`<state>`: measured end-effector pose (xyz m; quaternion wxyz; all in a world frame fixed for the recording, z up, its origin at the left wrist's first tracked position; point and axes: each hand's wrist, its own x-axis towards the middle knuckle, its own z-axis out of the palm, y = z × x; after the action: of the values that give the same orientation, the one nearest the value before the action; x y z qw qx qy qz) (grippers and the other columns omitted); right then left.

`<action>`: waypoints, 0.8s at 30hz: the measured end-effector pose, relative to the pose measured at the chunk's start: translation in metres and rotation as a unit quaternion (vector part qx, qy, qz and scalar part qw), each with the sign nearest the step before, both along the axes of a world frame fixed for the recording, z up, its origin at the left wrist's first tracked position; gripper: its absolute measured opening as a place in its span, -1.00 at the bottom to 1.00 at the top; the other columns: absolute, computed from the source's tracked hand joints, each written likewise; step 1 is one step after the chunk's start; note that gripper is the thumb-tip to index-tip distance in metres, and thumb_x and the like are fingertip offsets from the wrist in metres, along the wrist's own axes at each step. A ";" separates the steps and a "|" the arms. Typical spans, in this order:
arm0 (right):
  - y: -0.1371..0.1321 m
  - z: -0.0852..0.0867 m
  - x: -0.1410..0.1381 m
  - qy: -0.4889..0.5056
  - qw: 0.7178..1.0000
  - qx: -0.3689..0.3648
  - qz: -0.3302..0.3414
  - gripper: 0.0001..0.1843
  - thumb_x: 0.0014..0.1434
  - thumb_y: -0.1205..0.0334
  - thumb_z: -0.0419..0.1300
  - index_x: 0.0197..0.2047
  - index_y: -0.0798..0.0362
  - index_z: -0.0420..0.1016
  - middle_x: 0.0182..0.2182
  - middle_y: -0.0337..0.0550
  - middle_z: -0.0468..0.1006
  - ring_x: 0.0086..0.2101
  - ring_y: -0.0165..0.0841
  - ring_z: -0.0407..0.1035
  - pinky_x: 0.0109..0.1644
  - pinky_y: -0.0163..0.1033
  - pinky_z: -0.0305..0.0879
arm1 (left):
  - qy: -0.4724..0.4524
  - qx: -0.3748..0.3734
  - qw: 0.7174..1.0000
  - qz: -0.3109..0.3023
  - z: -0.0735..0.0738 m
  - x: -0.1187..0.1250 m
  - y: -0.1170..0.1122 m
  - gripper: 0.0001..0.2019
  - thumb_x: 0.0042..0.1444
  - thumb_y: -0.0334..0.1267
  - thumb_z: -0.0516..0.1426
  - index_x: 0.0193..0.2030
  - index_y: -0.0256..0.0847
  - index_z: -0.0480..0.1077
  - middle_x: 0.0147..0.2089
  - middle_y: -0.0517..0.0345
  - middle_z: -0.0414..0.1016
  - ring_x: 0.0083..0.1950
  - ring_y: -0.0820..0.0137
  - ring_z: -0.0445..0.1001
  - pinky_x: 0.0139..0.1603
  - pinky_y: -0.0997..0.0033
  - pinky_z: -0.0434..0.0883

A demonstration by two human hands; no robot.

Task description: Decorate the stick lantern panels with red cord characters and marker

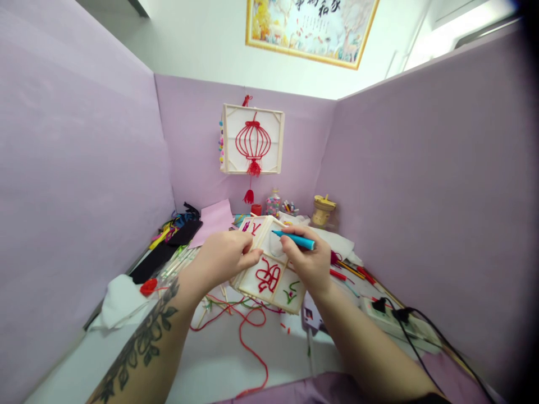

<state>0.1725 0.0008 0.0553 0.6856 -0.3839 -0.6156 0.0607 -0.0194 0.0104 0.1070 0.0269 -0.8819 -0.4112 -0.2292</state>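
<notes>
My right hand (309, 258) is closed round a blue marker pen (297, 239). Its tip points at a white panel of a box-shaped paper lantern (275, 297) framed with pale sticks. Whether the tip touches the paper I cannot tell. A faint round outline shows on that panel. My left hand (229, 255) grips the lantern's left side, with the thumb on its face and the other fingertips partly hidden. The lantern is tilted in front of me, bearing a red yarn character (268, 275) and a green one (291, 293).
A finished-looking lantern (273, 140) with red yarn decoration hangs on the back partition. Red yarn (256, 350) trails over the table. A power strip (400, 325) with black cables lies right. Dark felt (168, 252) lies left; a bead bottle (273, 203) and yellow cup (323, 212) stand behind.
</notes>
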 end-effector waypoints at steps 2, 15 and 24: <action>0.000 0.001 0.000 -0.006 1.000 0.001 -0.001 -0.91 0.06 0.28 0.25 -0.31 0.00 0.55 -0.36 -0.21 0.62 -0.33 -0.33 0.50 -0.21 -0.24 0.43 | -0.001 0.001 1.000 0.000 -0.001 0.000 0.000 -0.69 0.14 -0.12 0.08 -0.55 -0.24 0.29 -0.55 0.22 0.33 -0.50 0.49 0.18 -0.46 0.45 0.02; 0.002 0.001 0.000 -0.008 1.000 -0.004 -0.008 -0.91 0.08 0.24 0.25 -0.30 -0.02 0.57 -0.35 -0.22 0.62 -0.34 -0.32 0.49 -0.22 -0.24 0.42 | 0.000 -0.010 1.000 0.002 0.000 0.000 0.000 -0.70 0.14 -0.11 0.07 -0.54 -0.23 0.28 -0.51 0.19 0.35 -0.46 0.46 0.21 -0.42 0.43 0.05; 0.003 0.002 0.001 -0.005 1.000 -0.009 -0.009 -0.91 0.08 0.23 0.25 -0.30 -0.02 0.56 -0.36 -0.22 0.61 -0.35 -0.33 0.48 -0.22 -0.24 0.42 | 0.000 -0.019 1.000 -0.001 -0.001 0.000 0.001 -0.70 0.14 -0.11 0.06 -0.53 -0.23 0.29 -0.51 0.18 0.34 -0.45 0.46 0.21 -0.41 0.43 0.05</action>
<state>0.1731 0.0040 0.0570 0.6799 -0.3957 -0.6147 0.0578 -0.0194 0.0114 0.1061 0.0100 -0.8827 -0.4146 -0.2209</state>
